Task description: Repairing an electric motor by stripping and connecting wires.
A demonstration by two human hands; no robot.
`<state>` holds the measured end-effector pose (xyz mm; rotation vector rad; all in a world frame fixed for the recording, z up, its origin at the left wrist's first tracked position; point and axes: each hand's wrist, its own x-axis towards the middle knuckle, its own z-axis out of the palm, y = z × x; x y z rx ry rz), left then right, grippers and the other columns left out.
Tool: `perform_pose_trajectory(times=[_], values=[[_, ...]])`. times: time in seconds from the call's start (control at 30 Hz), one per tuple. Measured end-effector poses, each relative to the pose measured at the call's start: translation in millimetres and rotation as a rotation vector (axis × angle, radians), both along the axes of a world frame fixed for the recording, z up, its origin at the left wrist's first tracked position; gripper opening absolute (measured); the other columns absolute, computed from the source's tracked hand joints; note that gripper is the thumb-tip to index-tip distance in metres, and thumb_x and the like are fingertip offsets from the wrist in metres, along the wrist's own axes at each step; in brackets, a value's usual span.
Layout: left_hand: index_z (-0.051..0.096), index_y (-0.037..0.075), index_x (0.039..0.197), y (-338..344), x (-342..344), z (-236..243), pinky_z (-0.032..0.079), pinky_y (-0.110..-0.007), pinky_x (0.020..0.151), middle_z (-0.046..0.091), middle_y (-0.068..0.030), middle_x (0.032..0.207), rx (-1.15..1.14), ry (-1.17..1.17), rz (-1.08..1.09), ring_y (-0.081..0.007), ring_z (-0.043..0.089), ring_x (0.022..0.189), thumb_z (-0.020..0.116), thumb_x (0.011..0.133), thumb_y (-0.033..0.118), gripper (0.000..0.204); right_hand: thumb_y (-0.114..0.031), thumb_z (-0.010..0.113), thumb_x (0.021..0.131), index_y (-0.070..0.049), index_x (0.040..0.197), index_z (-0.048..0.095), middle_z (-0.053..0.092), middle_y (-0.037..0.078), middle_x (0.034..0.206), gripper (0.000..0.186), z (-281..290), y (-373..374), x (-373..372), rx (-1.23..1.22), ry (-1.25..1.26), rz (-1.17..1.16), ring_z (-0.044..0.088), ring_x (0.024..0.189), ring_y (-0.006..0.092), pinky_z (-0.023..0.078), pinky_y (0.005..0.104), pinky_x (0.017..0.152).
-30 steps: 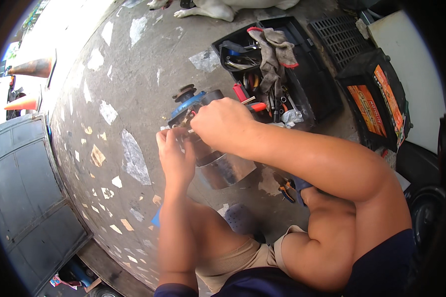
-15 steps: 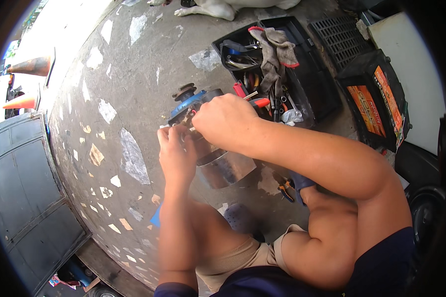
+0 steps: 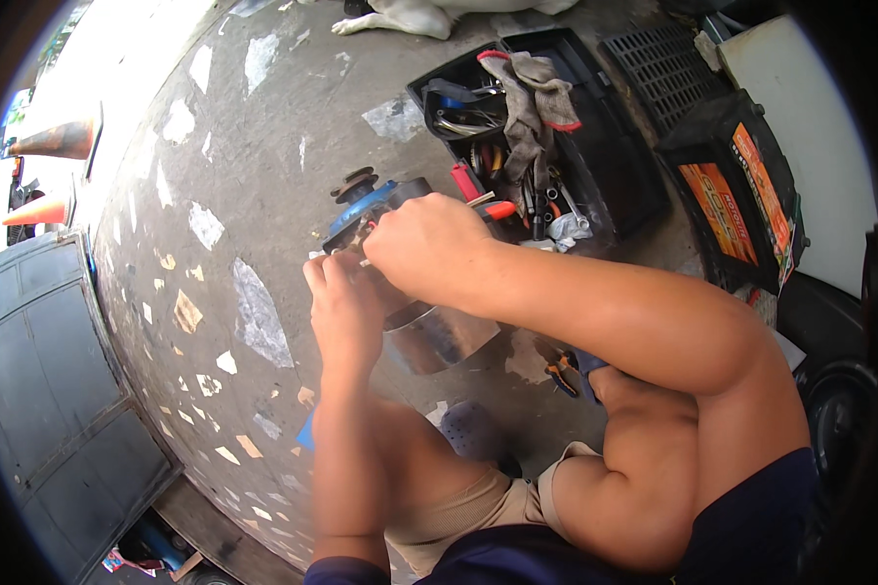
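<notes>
A machine with a blue upper ring (image 3: 366, 203) and a shiny metal cylindrical body (image 3: 434, 341) sits on the floor before me, a pulley-like disc on its top. My right hand (image 3: 424, 239) is closed at its top, apparently round a red-handled tool (image 3: 498, 211) whose orange-red end shows beyond the fist; the working end is hidden. Just below and left of it, my left hand (image 3: 341, 302) has curled fingers against the machine; what they pinch is hidden. Orange-and-black pliers (image 3: 561, 373) lie on the floor by my foot.
An open black toolbox (image 3: 624, 185) holds wrenches and gloves (image 3: 537, 93). Right stand a black battery (image 3: 712, 195) and grate (image 3: 654, 73). A white dog (image 3: 419, 15) lies behind. Left are traffic cones (image 3: 39, 210), a grey metal door (image 3: 59, 380); patches mark the concrete floor (image 3: 224, 136).
Both hands stay at the machine's top; they and the machine have shifted very slightly relative to the toolbox. The whole view has moved a little. Nothing is visibly let go.
</notes>
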<state>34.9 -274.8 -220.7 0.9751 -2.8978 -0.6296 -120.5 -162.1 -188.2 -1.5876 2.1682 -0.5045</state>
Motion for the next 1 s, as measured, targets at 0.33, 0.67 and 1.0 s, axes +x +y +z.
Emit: perform_pose_trajectory(times=[0.33, 0.67, 1.0], values=[[0.066, 0.005, 0.114, -10.1, -0.8, -0.7, 0.054, -0.046, 0.086, 0.059, -0.0162, 0.112, 0.122, 0.111, 0.049, -0.0359, 0.066, 0.099, 0.067, 0.090, 0.004, 0.024, -0.010, 0.072, 0.083, -0.001, 0.092, 0.076, 0.079, 0.017, 0.087, 0.014, -9.9, -6.4, 4.8, -0.021, 0.010, -0.022, 0.080, 0.080, 0.0323, 0.063, 0.0405, 0.067], [0.069, 0.005, 0.109, -10.3, 0.7, -4.7, 0.056, -0.045, 0.081, 0.061, -0.0147, 0.110, 0.125, 0.168, 0.083, -0.0345, 0.068, 0.095, 0.071, 0.087, 0.003, 0.022, -0.007, 0.072, 0.080, 0.001, 0.095, 0.073, 0.078, 0.020, 0.089, 0.017, -6.0, -14.3, 6.0, 0.043, 0.017, -0.028, 0.079, 0.082, 0.0354, 0.064, 0.0436, 0.071], [0.069, 0.011, 0.113, -11.3, 6.4, -11.5, 0.058, -0.050, 0.072, 0.060, -0.0113, 0.113, -0.112, 0.107, 0.005, -0.0379, 0.071, 0.091, 0.067, 0.094, 0.006, 0.019, -0.014, 0.072, 0.086, -0.004, 0.090, 0.077, 0.079, 0.016, 0.088, 0.012, -9.8, -18.7, 3.6, 0.010, 0.207, 0.008, 0.080, 0.080, 0.0308, 0.064, 0.0414, 0.068]])
